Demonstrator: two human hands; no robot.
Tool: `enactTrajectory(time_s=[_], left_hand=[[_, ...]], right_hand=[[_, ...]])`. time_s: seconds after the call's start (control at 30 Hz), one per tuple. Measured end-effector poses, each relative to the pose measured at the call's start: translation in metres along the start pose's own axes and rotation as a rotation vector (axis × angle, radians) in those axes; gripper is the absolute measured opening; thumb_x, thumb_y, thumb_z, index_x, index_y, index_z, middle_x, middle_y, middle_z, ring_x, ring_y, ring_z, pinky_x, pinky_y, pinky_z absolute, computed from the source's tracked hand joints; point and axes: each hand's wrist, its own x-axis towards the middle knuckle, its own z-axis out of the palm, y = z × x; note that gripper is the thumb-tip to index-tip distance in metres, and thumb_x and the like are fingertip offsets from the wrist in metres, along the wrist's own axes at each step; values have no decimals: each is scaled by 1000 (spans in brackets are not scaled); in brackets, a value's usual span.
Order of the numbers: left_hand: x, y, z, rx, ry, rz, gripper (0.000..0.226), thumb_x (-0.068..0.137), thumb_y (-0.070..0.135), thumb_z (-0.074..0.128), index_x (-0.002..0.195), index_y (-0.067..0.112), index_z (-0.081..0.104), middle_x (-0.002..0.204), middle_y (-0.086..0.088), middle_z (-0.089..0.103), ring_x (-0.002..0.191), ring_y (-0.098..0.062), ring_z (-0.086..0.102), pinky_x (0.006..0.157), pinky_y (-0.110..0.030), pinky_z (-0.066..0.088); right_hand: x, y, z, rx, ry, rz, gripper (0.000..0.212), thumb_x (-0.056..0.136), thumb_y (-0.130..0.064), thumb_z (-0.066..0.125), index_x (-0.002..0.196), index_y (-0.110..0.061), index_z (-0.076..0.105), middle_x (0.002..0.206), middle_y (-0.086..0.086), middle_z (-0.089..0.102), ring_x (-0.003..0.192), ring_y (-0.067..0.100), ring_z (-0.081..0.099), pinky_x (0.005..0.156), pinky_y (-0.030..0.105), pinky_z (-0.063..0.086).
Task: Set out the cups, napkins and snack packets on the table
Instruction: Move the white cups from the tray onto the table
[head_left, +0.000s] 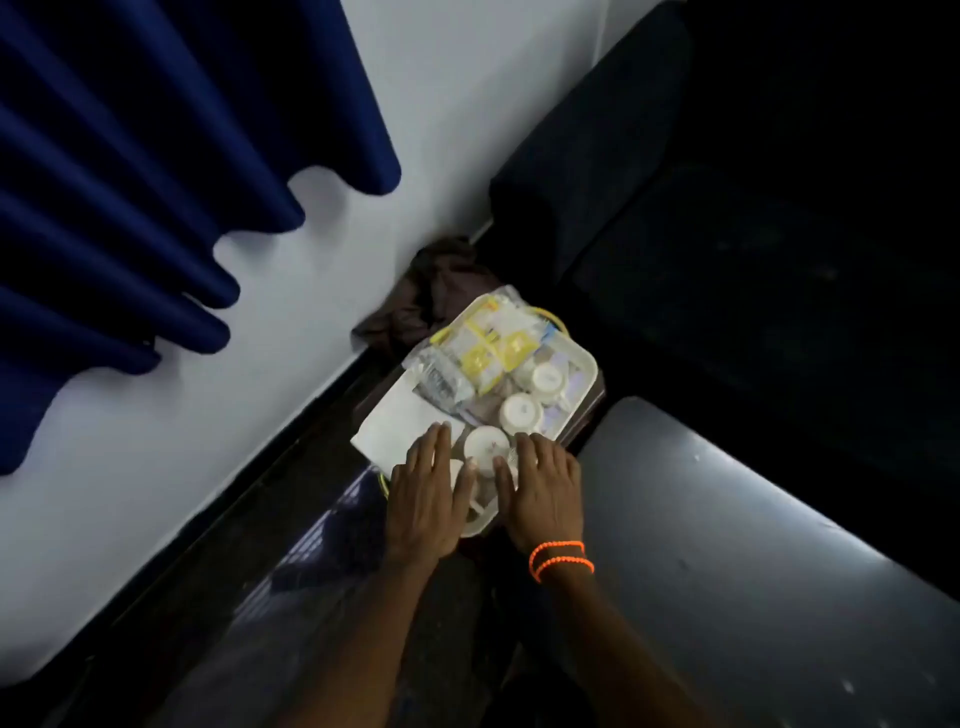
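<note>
White wall (457, 104) runs along the left of the tray, and a blue curtain (130, 156) hangs over it well up and left, its wavy hem clear of everything. Right of the tray sits a dark seat (753, 260), barely readable in the gloom, and nearer the person a grey surface (727, 545) lies bare and open, its curved edge just beside the tray's near right corner. Between wall and tray there's only a narrow dark strip, so that side is tight; a brown cloth (431, 291) is bunched against the wall at the tray's far corner. Now the tray (584, 395) itself, white, rounded corners, set at a slant and packed. Far end: snack packets (488, 348), clear and yellow wrappers heaped together. Left side: a white napkin (400, 426) lying flat, one corner poking past the tray's edge. Right side: upturned white cups in a row, one (548, 378) farthest, one (521, 413) in the middle, and a cup (485, 447) nearest. Both hands are at the near end, palms down, fingers spread. Left hand (428, 499) lies open over the napkin's near corner and the tray's edge, gripping nothing visible. Right hand (545, 493), orange bands (560, 558) on its wrist, is open too, fingertips just beside the nearest cup; whether they touch it, hard to tell.
</note>
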Motion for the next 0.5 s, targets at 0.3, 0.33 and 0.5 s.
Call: enactTrajectory(time_s=[0.3,0.33,0.5], left_hand=[[12,-37,35,-436,-87,-329,74,100,72,24,118,17,71,118,-9,73,111,-26,65,97,-47,53],[17,-38,35,-469,-110,-370,75,99,73,28,118,15,72,119,-11,73,111,-27,66,98,-48,53],[22,-30,34,-521,-107,-600,72,81,79,57,106,13,67,102,-5,70,89,-23,62,73,-35,47]], right_hand=[[-32,-45,56,215,-76,159,45,103,-46,42,134,-14,50,111,5,72,103,26,67,97,43,46],[-34,-46,57,245,-75,175,44,103,-45,41,136,-15,48,112,5,73,104,25,67,99,43,45],[-46,-45,49,456,-60,168,35,100,-28,42,135,-24,45,107,0,70,96,20,63,96,38,44]])
